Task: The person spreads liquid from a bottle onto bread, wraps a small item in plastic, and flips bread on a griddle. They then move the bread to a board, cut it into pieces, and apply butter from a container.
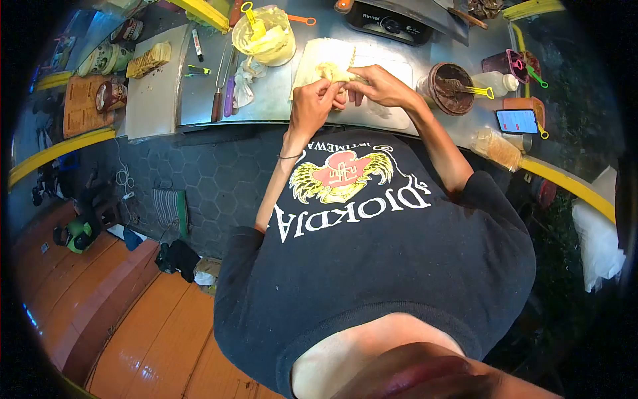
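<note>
My left hand (312, 110) and my right hand (382, 86) meet over the near edge of the metal counter, fingers closed on a soft, pale yellow piece of food (337, 77). Its exact kind I cannot tell. The left fingers pinch its near side, while the right thumb and fingers grip its right end. Beneath and beyond the hands lies a pale yellow sheet (330, 50), partly covered by them. Left of the sheet stands a tub of yellow spread (279, 46) with a yellow-handled spatula in it. Right of my hands is a tub of chocolate spread (446, 100), also holding a yellow-handled tool.
A Rinnai stove (389, 23) sits at the back. On the left are a purple-handled knife (229, 96), a crumpled plastic bag (246, 83), a marker (197, 45) and sliced bread (149, 60). A phone (517, 122) and a clear bottle (495, 83) are on the right.
</note>
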Demonstrator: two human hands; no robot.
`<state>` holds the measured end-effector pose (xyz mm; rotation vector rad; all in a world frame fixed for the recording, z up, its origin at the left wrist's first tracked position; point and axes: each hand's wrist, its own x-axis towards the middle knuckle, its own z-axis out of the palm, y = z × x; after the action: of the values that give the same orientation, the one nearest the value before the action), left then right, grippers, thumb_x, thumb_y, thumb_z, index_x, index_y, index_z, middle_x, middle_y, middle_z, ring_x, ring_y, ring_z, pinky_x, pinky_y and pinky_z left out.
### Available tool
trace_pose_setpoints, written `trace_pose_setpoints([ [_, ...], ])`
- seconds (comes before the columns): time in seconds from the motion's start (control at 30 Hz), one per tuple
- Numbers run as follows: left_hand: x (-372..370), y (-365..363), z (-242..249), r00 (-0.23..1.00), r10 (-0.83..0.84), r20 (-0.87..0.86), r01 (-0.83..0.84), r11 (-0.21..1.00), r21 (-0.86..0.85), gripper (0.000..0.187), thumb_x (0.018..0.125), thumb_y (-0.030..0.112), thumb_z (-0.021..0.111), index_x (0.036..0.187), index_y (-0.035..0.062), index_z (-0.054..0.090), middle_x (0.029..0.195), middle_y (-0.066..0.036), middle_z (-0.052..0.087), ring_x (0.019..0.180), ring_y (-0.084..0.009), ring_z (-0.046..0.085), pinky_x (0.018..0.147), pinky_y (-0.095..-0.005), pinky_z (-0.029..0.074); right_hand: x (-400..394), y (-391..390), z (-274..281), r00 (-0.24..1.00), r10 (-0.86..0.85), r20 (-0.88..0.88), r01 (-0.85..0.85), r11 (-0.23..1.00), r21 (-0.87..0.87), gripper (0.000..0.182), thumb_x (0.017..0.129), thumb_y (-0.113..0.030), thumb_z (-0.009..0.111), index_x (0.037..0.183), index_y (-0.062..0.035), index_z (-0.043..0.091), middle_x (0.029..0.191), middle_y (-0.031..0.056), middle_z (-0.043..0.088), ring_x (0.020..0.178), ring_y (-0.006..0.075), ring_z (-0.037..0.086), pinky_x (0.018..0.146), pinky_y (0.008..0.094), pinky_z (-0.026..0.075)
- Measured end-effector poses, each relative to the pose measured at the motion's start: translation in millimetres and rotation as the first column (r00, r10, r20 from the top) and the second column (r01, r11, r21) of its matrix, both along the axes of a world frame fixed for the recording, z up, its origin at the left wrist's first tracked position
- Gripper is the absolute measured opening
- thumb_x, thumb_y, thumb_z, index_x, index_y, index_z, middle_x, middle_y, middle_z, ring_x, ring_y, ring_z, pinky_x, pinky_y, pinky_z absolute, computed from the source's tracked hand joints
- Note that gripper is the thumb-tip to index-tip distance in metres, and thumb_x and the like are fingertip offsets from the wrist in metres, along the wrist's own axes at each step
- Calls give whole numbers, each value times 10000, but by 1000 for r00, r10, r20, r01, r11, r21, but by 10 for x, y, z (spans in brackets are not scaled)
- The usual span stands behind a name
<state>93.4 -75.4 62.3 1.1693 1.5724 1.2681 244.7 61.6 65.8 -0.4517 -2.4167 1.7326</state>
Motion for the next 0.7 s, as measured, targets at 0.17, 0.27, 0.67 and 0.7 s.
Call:
trace_pose_setpoints([
  [0.17,-38,34,44,998,9,-55,-4,996,93,215,959,118,549,840,-51,606,704,-122,684,622,-169,690,523,-274,529,-187,-182,-93,967,-235,-101,218,963,-157,248,919,-203,483,908,10,610,611,-8,524,533,76,476,477,255,406],
  [0.27,-123,59,-52,983,-38,177,18,993,114,189,964,120,539,879,-45,576,734,-124,681,641,-170,691,536,-271,521,-277,-244,-58,919,-391,-40,392,920,22,275,916,-232,476,908,7,612,596,46,539,542,125,513,510,341,422],
  [0.67,-430,200,-203,904,-14,-427,121,967,225,235,959,172,514,821,-13,561,602,-129,602,525,-204,641,497,-320,467,-270,-169,97,982,-188,-10,185,974,-130,464,1015,-369,359,910,-13,638,781,34,643,701,139,572,630,289,430],
  [0.7,-431,197,-151,899,-14,-438,125,966,225,232,957,161,511,809,-12,554,615,-144,607,517,-219,638,492,-335,467,-284,-201,63,979,-205,13,203,959,-200,501,1025,-406,350,910,-8,631,784,27,644,705,135,562,635,300,433],
])
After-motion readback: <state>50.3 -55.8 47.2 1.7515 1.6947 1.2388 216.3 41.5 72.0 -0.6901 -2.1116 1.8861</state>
